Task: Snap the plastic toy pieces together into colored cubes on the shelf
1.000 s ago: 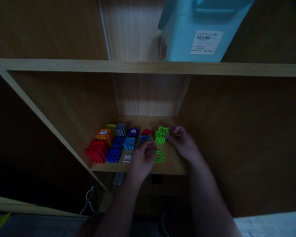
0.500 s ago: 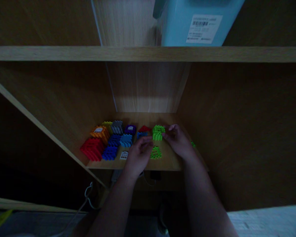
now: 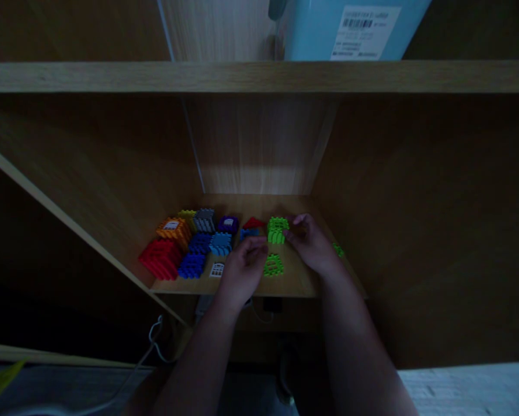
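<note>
A stack of bright green toothed building panels (image 3: 278,230) stands on the lower shelf between my hands. My left hand (image 3: 244,267) is at the stack's near left side, fingers bent and apart from the thumb, nothing visible in it. On the other side, my right hand (image 3: 310,245) has its thumb at the stack's right edge and its index finger raised apart. Whether either hand presses on the stack is hard to tell in the dim light. A single green panel with an opening (image 3: 273,265) lies flat just in front of the stack.
Left of my hands stand stacks of red panels (image 3: 160,260), orange panels (image 3: 173,230), grey panels (image 3: 204,221) and blue panels (image 3: 192,266). A white window piece (image 3: 217,270) lies near the front edge. Overhead runs a shelf board (image 3: 242,77) bearing a light-blue bin (image 3: 311,34).
The view has shifted slightly, so the upper shelf and bin sit higher in the picture. Both hands stay around the green stack, with hardly any movement.
</note>
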### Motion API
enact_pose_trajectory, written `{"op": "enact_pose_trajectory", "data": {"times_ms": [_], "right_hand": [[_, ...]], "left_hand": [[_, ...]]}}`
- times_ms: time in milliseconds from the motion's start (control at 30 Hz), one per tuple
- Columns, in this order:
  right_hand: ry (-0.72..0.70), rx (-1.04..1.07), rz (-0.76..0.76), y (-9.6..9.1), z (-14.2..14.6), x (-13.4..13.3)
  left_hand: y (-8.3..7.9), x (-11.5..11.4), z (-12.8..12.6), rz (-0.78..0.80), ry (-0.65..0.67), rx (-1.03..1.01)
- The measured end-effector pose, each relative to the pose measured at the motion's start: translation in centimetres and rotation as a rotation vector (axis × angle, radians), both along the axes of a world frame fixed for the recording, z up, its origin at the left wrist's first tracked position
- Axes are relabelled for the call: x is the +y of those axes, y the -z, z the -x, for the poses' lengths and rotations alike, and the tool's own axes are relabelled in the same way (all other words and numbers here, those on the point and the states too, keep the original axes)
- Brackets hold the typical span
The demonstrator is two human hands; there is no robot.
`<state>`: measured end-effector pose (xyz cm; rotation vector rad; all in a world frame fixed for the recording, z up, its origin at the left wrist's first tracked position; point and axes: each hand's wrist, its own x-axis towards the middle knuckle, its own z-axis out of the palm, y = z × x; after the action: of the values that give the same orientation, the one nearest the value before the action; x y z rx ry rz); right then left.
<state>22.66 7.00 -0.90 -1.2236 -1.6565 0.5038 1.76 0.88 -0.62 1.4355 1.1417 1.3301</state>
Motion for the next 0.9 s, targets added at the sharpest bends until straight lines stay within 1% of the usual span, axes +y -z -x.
{"op": "enact_pose_trajectory", "data": {"times_ms": [333, 533, 733, 900], "right_hand": [[0.029, -0.077, -0.013, -0.39, 0.2, -0.37], [0.009, -0.066, -0.002, -0.49, 0.25, -0.38], [0.024, -0.076, 0.013, -0.56, 0.22, -0.45], [0.019, -0.083, 0.001, -0.62, 0.23, -0.43]], "left_hand": [[-0.21, -0.17, -0.09, -0.002, -0.004, -0.003], [-0.13, 0.0, -0.1, -0.002, -0.017, 0.009], [0.2, 0.12, -0.02, -0.019, -0.018, 0.005], [0.12, 0.01, 0.01, -0.02, -0.017, 0.016]]}}
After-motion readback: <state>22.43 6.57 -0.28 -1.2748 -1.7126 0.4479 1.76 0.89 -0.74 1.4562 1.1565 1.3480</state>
